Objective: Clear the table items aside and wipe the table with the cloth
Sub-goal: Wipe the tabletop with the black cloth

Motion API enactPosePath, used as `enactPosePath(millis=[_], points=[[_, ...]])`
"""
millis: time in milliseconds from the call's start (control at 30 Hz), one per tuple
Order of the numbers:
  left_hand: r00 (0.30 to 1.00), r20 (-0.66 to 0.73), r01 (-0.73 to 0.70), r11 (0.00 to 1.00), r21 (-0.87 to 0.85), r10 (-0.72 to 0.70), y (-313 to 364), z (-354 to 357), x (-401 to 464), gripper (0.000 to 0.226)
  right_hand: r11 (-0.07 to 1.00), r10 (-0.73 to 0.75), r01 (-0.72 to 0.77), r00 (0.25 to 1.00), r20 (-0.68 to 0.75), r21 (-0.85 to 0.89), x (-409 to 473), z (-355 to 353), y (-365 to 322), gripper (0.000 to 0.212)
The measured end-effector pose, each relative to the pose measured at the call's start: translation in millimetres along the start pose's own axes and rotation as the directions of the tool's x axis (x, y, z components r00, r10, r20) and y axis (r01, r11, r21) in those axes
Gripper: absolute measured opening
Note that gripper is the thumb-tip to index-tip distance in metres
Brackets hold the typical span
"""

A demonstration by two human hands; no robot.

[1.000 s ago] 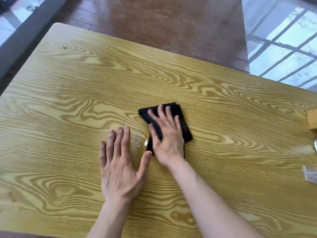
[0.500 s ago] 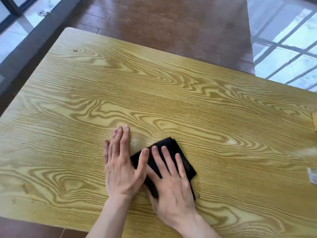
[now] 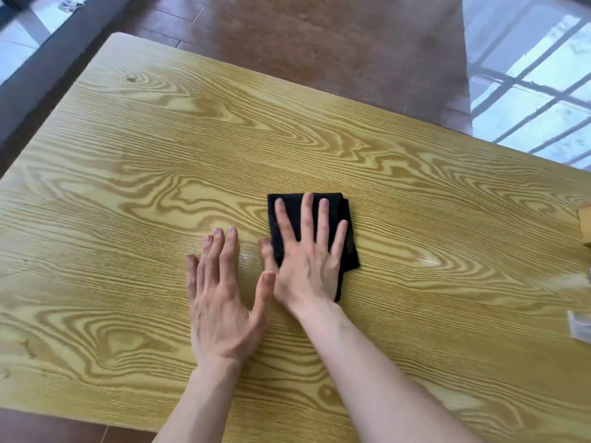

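A folded black cloth (image 3: 347, 231) lies flat near the middle of the yellow wood-grain table (image 3: 160, 161). My right hand (image 3: 307, 260) presses on top of it, palm down, with the fingers spread over the fabric. My left hand (image 3: 220, 302) rests flat on the bare wood just left of the cloth, fingers together and thumb out toward the right hand. It holds nothing.
At the right edge of the view, a wooden block (image 3: 585, 225) and a small clear plastic item (image 3: 580, 327) sit on the table. Brown floorboards lie beyond the far edge, with a glass panel at the far right.
My right hand has pushed the cloth away from me, from close to the near edge back toward the middle of the table. My left hand stays flat in about the same place.
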State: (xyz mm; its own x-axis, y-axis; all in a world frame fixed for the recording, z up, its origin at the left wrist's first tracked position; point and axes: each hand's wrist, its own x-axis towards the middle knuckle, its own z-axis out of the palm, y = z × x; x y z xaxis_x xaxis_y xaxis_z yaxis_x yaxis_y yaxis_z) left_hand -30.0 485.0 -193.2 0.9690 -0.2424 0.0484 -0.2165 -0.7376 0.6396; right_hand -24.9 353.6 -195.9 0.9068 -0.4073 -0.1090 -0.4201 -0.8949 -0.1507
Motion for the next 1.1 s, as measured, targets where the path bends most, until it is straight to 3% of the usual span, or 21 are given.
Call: enactPosePath(millis=[167,267,367,533,767,967,1100], points=[[1.0,0.01,-0.008,1.0,-0.019,0.008,-0.1,-0.7,-1.6,0.08,0.965,-0.259,0.262,0.961,0.092,-0.019,-57.2,3.2,-8.0,0.072],[0.999,0.03,-0.025,1.0,0.018,0.024,2.7,0.8,-2.7,0.079,0.961,-0.273,0.276,0.954,0.121,-0.005,-85.5,5.3,-4.7,0.074],[0.998,0.055,-0.04,0.997,0.063,0.036,3.1,0.8,-4.4,0.079,0.977,-0.214,0.212,0.974,0.077,0.027,-93.1,2.2,16.4,0.07],[0.993,0.087,-0.093,0.986,0.139,0.081,5.1,1.2,-6.9,0.08,1.0,0.024,-0.024,1.0,0.01,-0.003,-113.1,-5.9,70.7,0.064],[0.988,0.117,-0.122,0.979,0.161,0.104,2.9,1.3,-9.1,0.083,0.936,0.351,-0.353,0.934,-0.068,-0.009,-134.8,1.6,100.8,0.061],[0.982,0.117,-0.16,0.979,0.13,0.145,6.0,-6.2,-20.4,0.08,0.893,0.45,-0.448,0.888,-0.092,0.039,-138.2,6.4,63.4,0.063],[0.967,0.176,-0.202,0.974,0.099,0.183,5.5,-13.8,-48.2,0.076,0.942,0.335,-0.335,0.942,-0.036,0.006,-159.2,6.2,28.2,0.067]])
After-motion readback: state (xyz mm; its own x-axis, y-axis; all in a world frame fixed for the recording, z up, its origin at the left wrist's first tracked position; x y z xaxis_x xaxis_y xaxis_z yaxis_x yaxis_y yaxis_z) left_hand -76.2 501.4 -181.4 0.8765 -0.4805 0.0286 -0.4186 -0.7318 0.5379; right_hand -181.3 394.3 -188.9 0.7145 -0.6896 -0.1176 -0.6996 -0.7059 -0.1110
